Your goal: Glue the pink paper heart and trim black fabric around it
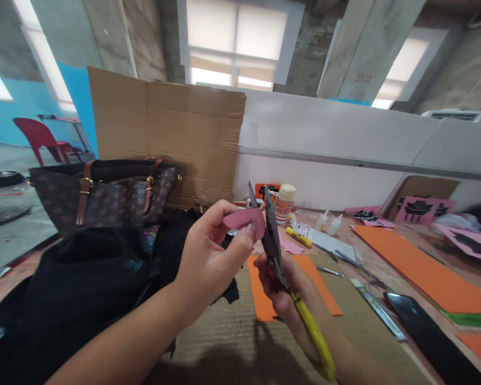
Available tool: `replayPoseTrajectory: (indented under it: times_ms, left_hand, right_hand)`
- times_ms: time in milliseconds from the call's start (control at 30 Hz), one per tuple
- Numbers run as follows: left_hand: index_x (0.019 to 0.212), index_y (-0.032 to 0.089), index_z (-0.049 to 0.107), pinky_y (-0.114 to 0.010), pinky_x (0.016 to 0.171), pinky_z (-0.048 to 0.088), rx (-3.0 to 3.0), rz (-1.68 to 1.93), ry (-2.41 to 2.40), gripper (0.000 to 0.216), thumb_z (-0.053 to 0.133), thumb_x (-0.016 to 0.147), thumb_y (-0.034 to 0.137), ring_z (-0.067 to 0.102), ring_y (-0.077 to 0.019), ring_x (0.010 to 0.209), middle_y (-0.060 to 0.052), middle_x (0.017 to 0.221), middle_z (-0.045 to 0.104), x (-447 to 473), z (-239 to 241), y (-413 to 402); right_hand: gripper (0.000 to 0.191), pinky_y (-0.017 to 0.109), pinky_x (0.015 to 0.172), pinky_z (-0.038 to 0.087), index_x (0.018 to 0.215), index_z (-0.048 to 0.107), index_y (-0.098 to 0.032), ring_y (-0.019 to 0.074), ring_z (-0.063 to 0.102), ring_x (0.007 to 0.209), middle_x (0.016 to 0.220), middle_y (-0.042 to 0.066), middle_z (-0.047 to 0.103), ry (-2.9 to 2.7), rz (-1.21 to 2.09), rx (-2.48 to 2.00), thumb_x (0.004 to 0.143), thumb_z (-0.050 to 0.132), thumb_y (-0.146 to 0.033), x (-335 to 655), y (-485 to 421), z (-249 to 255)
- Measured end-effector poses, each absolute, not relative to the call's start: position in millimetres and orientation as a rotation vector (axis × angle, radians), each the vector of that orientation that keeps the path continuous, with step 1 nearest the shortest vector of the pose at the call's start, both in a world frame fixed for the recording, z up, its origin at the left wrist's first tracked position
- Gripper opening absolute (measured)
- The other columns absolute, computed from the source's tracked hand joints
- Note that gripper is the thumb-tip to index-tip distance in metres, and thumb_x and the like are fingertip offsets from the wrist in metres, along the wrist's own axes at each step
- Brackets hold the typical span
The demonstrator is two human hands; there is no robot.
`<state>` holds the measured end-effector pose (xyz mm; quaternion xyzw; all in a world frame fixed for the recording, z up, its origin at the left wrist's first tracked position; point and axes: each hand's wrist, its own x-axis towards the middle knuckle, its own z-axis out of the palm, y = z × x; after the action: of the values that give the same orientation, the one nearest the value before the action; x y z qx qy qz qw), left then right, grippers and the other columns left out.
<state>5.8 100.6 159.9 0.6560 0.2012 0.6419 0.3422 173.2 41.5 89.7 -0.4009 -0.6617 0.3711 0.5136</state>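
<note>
My left hand (214, 256) pinches a small piece of pink paper (244, 218) with a rounded edge between thumb and fingers. Close on its right, my right hand (291, 289) is wrapped around a pair of scissors (271, 230) with a yellow handle (315, 337). The blades point up and stand apart at the tips, with the pink paper right beside them; whether they touch it I cannot tell. Below both hands an orange sheet (260, 291) lies on a piece of brown cardboard (220, 342).
A black cloth (76, 289) and a brown patterned handbag (116, 198) are on the left. Behind stand a cardboard panel (184, 123) and a jar with a cream lid (284, 203). Rightward lie a yellow marker (299, 237), a cutter knife (379, 310), a phone (428, 331) and long orange sheets (420, 267).
</note>
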Motion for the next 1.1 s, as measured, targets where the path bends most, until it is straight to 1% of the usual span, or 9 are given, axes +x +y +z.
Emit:
replayPoseTrajectory:
  times_ms: [100, 200, 300, 400, 600, 700, 833, 1000, 1100]
  left_hand:
    - [0.081, 0.022, 0.063, -0.022, 0.068, 0.053, 1.712, 1.673, 0.544, 0.013, 0.064, 0.085, 0.009, 0.064, -0.0126, 0.072, 0.004, 0.075, 0.067, 6.0, 160.1, 101.3]
    - [0.080, 0.022, 0.062, -0.020, 0.067, 0.052, 1.719, 1.675, 0.553, 0.014, 0.063, 0.085, 0.009, 0.063, -0.0112, 0.070, 0.005, 0.075, 0.065, 6.1, 160.5, 101.2]
    - [0.081, 0.023, 0.062, -0.018, 0.068, 0.052, 1.724, 1.671, 0.544, 0.015, 0.062, 0.086, 0.009, 0.062, -0.0095, 0.071, 0.007, 0.076, 0.065, 5.6, 160.2, 100.4]
    - [0.082, 0.024, 0.063, -0.018, 0.070, 0.052, 1.730, 1.674, 0.536, 0.016, 0.062, 0.087, 0.008, 0.064, -0.0096, 0.074, 0.007, 0.077, 0.067, 5.3, 159.9, 99.9]
    - [0.082, 0.023, 0.063, -0.020, 0.070, 0.053, 1.719, 1.677, 0.531, 0.015, 0.063, 0.087, 0.009, 0.064, -0.0108, 0.074, 0.005, 0.078, 0.068, 6.1, 159.7, 99.8]
    - [0.082, 0.023, 0.063, -0.019, 0.071, 0.052, 1.707, 1.678, 0.528, 0.015, 0.063, 0.087, 0.008, 0.064, -0.0100, 0.074, 0.006, 0.078, 0.067, 6.3, 159.2, 99.2]
    - [0.083, 0.023, 0.064, -0.016, 0.072, 0.051, 1.693, 1.672, 0.509, 0.016, 0.063, 0.087, 0.007, 0.063, -0.0079, 0.075, 0.007, 0.080, 0.068, 6.2, 158.5, 99.3]
    - [0.081, 0.022, 0.064, -0.013, 0.070, 0.051, 1.644, 1.655, 0.493, 0.015, 0.064, 0.085, 0.008, 0.064, -0.0061, 0.073, 0.008, 0.078, 0.069, 6.5, 161.4, 100.8]
    - [0.078, 0.021, 0.063, -0.012, 0.067, 0.050, 1.605, 1.645, 0.493, 0.014, 0.064, 0.084, 0.008, 0.062, -0.0053, 0.069, 0.009, 0.075, 0.068, 6.5, 163.9, 101.6]
  right_hand:
    - [0.051, 0.035, 0.076, 0.056, 0.118, 0.065, -0.032, 0.0239, 0.060, 0.086, 0.094, 0.004, 0.061, -1.594, 0.861, -0.991, 0.091, 0.058, -0.074, 173.2, 40.5, 91.2]
    - [0.051, 0.034, 0.078, 0.058, 0.118, 0.066, -0.032, 0.0231, 0.062, 0.088, 0.096, 0.005, 0.063, -1.598, 0.851, -1.005, 0.092, 0.058, -0.074, 173.2, 40.2, 92.8]
    - [0.052, 0.030, 0.072, 0.056, 0.120, 0.066, -0.031, 0.0204, 0.061, 0.083, 0.095, 0.004, 0.063, -1.590, 0.841, -0.984, 0.092, 0.059, -0.074, 172.6, 39.7, 94.5]
    - [0.052, 0.029, 0.066, 0.054, 0.116, 0.067, -0.030, 0.0191, 0.058, 0.078, 0.094, 0.004, 0.062, -1.586, 0.835, -1.014, 0.091, 0.059, -0.075, 171.8, 38.6, 96.6]
    - [0.053, 0.030, 0.067, 0.052, 0.117, 0.066, -0.031, 0.0213, 0.058, 0.081, 0.093, 0.003, 0.060, -1.579, 0.867, -1.036, 0.091, 0.057, -0.076, 171.7, 38.5, 96.5]
    - [0.052, 0.031, 0.066, 0.051, 0.113, 0.065, -0.029, 0.0217, 0.057, 0.080, 0.090, 0.004, 0.059, -1.587, 0.851, -1.048, 0.092, 0.057, -0.075, 173.1, 39.4, 92.6]
    - [0.050, 0.031, 0.067, 0.050, 0.115, 0.064, -0.030, 0.0216, 0.056, 0.078, 0.090, 0.003, 0.059, -1.592, 0.834, -1.022, 0.091, 0.058, -0.074, 174.3, 41.3, 88.7]
    - [0.054, 0.027, 0.055, 0.043, 0.104, 0.065, -0.026, 0.0164, 0.046, 0.066, 0.080, 0.000, 0.053, -1.579, 0.844, -0.995, 0.088, 0.060, -0.077, 170.5, 42.1, 95.3]
    - [0.055, 0.028, 0.057, 0.046, 0.104, 0.065, -0.026, 0.0178, 0.050, 0.067, 0.082, 0.001, 0.056, -1.579, 0.857, -0.984, 0.087, 0.059, -0.079, 169.5, 40.8, 98.0]
